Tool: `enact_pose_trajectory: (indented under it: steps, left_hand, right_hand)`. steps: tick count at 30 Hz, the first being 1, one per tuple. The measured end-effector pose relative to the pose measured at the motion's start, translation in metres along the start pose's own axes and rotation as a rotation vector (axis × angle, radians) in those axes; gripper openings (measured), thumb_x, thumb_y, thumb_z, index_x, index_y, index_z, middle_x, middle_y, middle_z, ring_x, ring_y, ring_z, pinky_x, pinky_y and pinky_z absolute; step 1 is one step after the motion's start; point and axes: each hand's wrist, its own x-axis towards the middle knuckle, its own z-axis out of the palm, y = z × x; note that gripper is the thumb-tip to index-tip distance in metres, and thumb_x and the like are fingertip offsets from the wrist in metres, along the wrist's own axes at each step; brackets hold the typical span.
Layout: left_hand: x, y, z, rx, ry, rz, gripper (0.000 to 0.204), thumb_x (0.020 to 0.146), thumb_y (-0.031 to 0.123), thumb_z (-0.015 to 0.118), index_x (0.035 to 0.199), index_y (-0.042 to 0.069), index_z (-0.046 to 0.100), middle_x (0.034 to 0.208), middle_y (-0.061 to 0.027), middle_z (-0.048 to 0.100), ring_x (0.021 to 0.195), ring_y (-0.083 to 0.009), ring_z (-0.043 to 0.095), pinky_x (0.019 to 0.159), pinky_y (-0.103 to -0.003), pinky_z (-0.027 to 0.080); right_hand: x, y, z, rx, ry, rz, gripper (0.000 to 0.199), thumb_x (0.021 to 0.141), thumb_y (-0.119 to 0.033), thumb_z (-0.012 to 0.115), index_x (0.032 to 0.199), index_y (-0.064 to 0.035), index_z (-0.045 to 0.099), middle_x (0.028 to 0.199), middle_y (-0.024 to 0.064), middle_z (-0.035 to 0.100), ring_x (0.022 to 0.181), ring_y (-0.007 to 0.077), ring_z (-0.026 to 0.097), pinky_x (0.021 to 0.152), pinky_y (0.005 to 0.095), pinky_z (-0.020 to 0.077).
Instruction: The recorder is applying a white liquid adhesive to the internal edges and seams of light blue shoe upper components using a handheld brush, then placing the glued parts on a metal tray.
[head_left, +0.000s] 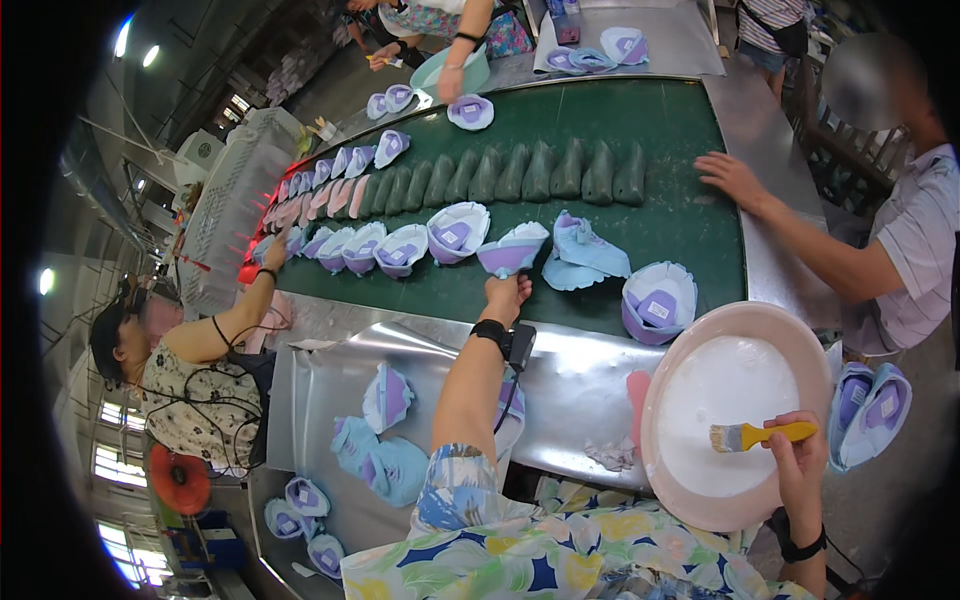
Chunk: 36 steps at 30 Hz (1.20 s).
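Observation:
My left hand (508, 294) reaches out over the green conveyor belt, its fingers closed at the near end of a light blue and purple shoe upper (512, 250). My right hand (800, 462) grips a paintbrush (762, 436) by its yellow handle. The bristles hang over a large pale pink basin (668, 490) holding white liquid (720, 385). Right of the held upper lie a crumpled shoe upper (584, 252) and another upper (660, 303) close to the basin. A line of similar uppers (402, 250) runs off to the left.
Dark shoe lasts (542, 172) stand in a row along the belt (690, 240). More uppers (385, 398) rest on the metal table (570, 420). Co-workers' hands (735, 180) reach in at right, left and far side. A green basin (462, 75) is at the far edge.

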Motion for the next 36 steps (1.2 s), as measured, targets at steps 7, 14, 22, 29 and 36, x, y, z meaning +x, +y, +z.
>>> enact_pose_trajectory:
  steps: [7, 14, 22, 29, 36]
  left_hand:
    - [0.012, -0.003, 0.007, -0.206, 0.233, 0.244, 0.027, 0.085, 0.005, 0.058, 0.111, -0.003, 0.058, 0.107, -0.0208, 0.064, 0.097, -0.0336, 0.064, 0.082, -0.041, 0.052]
    - [-0.139, 0.013, 0.076, 1.482, -0.330, 1.320, 0.091, 0.070, 0.001, 0.064, 0.153, 0.026, 0.039, 0.161, -0.0187, 0.022, 0.147, -0.0486, 0.021, 0.114, -0.067, 0.020]
    - [-0.114, -0.007, 0.074, 1.271, -0.153, 1.424, 0.040, 0.073, 0.002, 0.066, 0.110, 0.016, 0.066, 0.096, -0.0104, 0.057, 0.095, -0.0329, 0.058, 0.076, -0.049, 0.046]
    - [-0.234, 0.095, -0.045, 1.347, 0.110, 1.661, 0.042, 0.065, -0.007, 0.062, 0.104, 0.008, 0.068, 0.098, -0.0132, 0.059, 0.095, -0.0330, 0.059, 0.080, -0.043, 0.048]
    - [-0.285, 0.078, -0.121, 1.596, 0.004, 1.256, 0.057, 0.076, 0.000, 0.064, 0.132, 0.010, 0.059, 0.120, -0.0166, 0.061, 0.114, -0.0357, 0.057, 0.096, -0.046, 0.044]
  right_hand:
    - [-0.004, -0.007, -0.007, -0.048, -0.014, 0.004, 0.017, 0.094, -0.006, 0.063, 0.107, 0.0023, 0.058, 0.099, 0.0113, 0.064, 0.086, 0.0172, 0.064, 0.079, 0.0283, 0.0515]
    - [-0.019, -0.008, -0.013, -0.024, 0.046, -0.003, 0.016, 0.091, -0.004, 0.064, 0.106, 0.0009, 0.059, 0.099, 0.0110, 0.065, 0.088, 0.0177, 0.064, 0.080, 0.0280, 0.0499]
    - [-0.029, -0.010, -0.011, -0.066, -0.024, -0.101, 0.011, 0.090, -0.001, 0.062, 0.102, 0.0007, 0.063, 0.099, 0.0106, 0.067, 0.093, 0.0189, 0.063, 0.086, 0.0293, 0.0481]
    - [-0.028, 0.008, -0.022, -0.021, -0.001, -0.112, 0.013, 0.091, 0.000, 0.062, 0.105, 0.0014, 0.062, 0.099, 0.0097, 0.066, 0.092, 0.0173, 0.063, 0.085, 0.0286, 0.0482]
    - [-0.025, 0.011, -0.025, -0.079, -0.044, -0.126, 0.014, 0.092, -0.004, 0.064, 0.105, -0.0002, 0.063, 0.099, 0.0093, 0.067, 0.092, 0.0175, 0.063, 0.085, 0.0287, 0.0479]
